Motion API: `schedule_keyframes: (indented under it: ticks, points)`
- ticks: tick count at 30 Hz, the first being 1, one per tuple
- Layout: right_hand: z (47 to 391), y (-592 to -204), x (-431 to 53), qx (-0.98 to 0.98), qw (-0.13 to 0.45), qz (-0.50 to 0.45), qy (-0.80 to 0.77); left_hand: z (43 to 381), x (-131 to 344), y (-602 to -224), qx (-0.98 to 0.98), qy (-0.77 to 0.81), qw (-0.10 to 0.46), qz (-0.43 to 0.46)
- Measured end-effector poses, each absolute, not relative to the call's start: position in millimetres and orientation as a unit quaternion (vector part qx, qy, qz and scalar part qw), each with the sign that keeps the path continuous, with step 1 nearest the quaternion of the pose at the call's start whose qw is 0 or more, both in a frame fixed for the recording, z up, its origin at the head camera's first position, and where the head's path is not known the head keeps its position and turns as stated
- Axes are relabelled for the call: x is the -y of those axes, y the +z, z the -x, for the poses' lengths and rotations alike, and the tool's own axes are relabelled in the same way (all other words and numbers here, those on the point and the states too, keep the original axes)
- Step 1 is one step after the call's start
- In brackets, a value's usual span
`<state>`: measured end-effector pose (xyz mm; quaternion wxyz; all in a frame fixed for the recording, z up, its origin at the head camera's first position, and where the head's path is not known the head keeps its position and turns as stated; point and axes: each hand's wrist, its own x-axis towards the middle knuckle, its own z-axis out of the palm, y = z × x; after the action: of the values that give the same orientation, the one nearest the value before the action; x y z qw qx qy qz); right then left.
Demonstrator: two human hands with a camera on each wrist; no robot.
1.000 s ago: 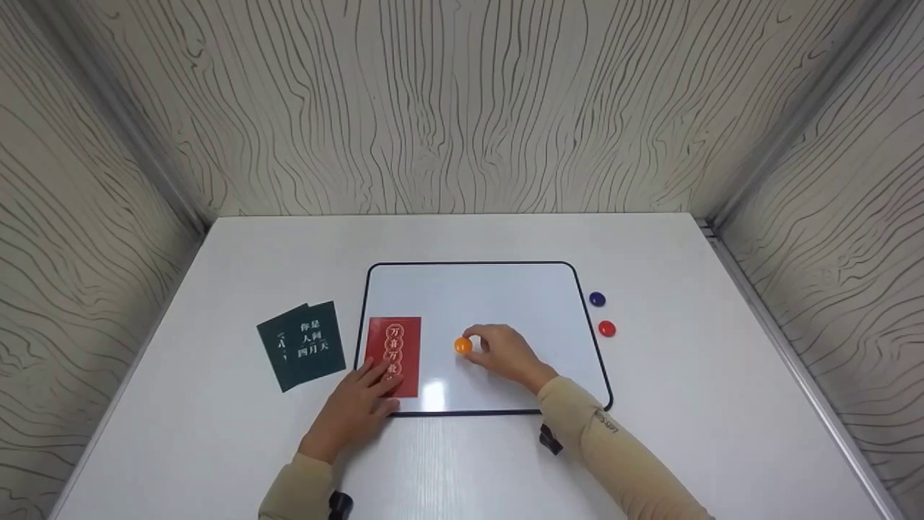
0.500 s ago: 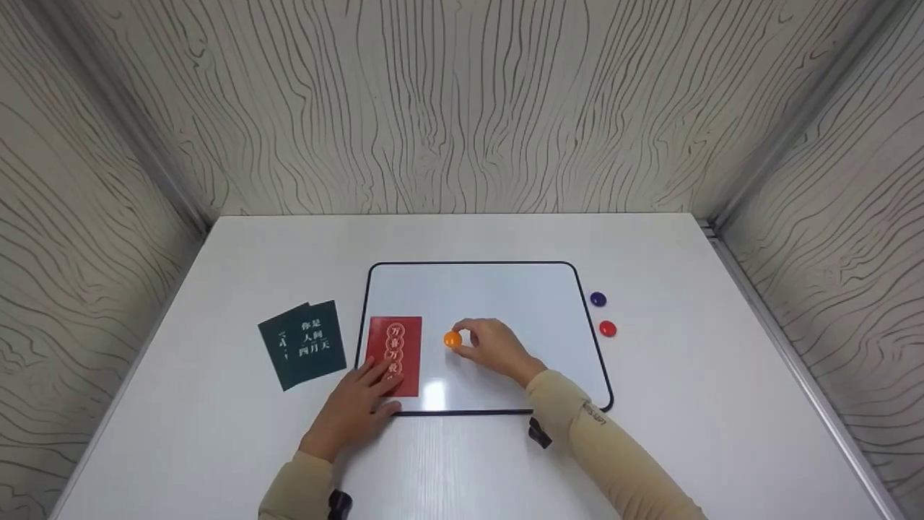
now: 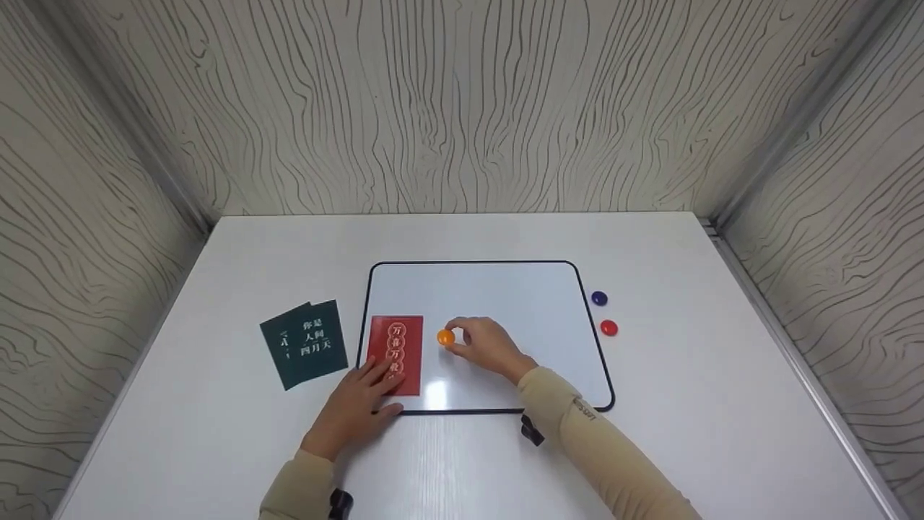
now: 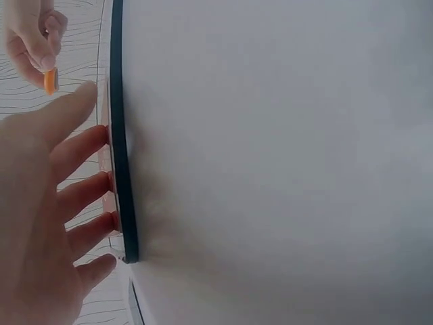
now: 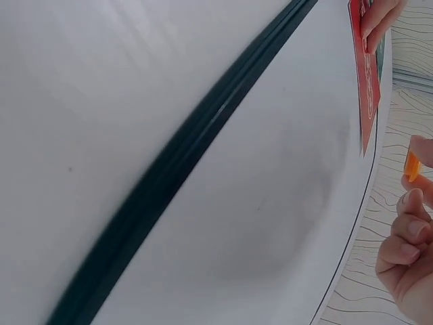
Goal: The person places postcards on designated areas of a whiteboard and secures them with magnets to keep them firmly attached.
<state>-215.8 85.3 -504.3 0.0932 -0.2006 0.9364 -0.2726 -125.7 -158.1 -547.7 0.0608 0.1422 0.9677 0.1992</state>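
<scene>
So an orange disc (image 3: 445, 337) is pinched in the right hand (image 3: 491, 345), with thumb and index finger clamped on its edge; the other fingers are curled in, going by the right wrist view. It's held raised over the whiteboard (image 3: 498, 289), just right of the red card (image 3: 408, 347) and not touching it. That card is laid flat on the board's left part, pale writing printed down its middle, and its lower half is partly covered by the left hand (image 3: 354, 413). The left fingers are spread apart with clear gaps, the thumb stuck out near the board's black rim (image 3: 473, 262). Off to the left, two dark green cards (image 3: 328, 357) are overlapped on the white table (image 3: 469, 469). Just past the right rim, a dark blue disc (image 3: 599, 298) and a red disc (image 3: 609, 328) are parked, the blue one set farther back. Beige sleeves (image 3: 606, 448) are worn on both arms.
</scene>
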Motion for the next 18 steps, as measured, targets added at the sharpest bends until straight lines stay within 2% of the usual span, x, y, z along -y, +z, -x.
schedule_keyframes:
  ticks: [18]
  points:
    - [220,-506,-63,-0.935,0.085,0.224,-0.262,124,157,-546,-0.968,0.205,0.068,-0.126]
